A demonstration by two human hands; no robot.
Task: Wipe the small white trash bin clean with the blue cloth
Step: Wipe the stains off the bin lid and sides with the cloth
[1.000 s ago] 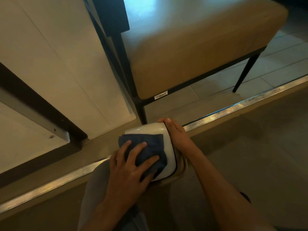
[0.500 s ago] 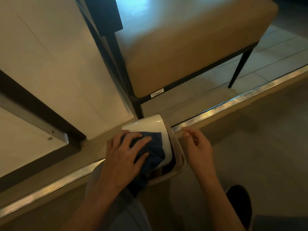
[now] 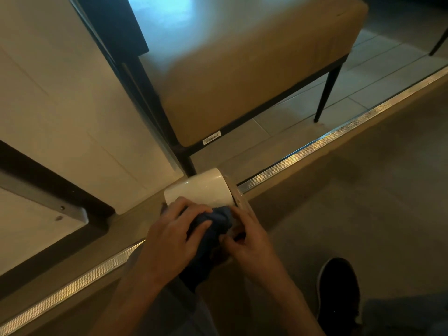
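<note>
The small white trash bin (image 3: pixel 201 190) lies tipped on its side on the floor, just in front of the chair leg. The blue cloth (image 3: pixel 213 229) is bunched against the bin's near side and hangs down towards my knee. My left hand (image 3: pixel 174 238) presses on the cloth with its fingers curled over it. My right hand (image 3: pixel 249 241) sits at the bin's right rim, with its fingertips pinching the cloth's edge. The bin's opening is hidden by my hands.
A tan padded chair (image 3: pixel 242 69) on black legs stands right behind the bin. A metal floor strip (image 3: pixel 315 151) runs diagonally past the bin. White wall panels (image 3: pixel 60 105) fill the left. My dark shoe (image 3: pixel 339 287) rests on the floor at lower right.
My right hand let go of the bin's far side, lifted off, then came back onto the cloth and rim. The cloth slid from the bin's top to its near side and bunched up.
</note>
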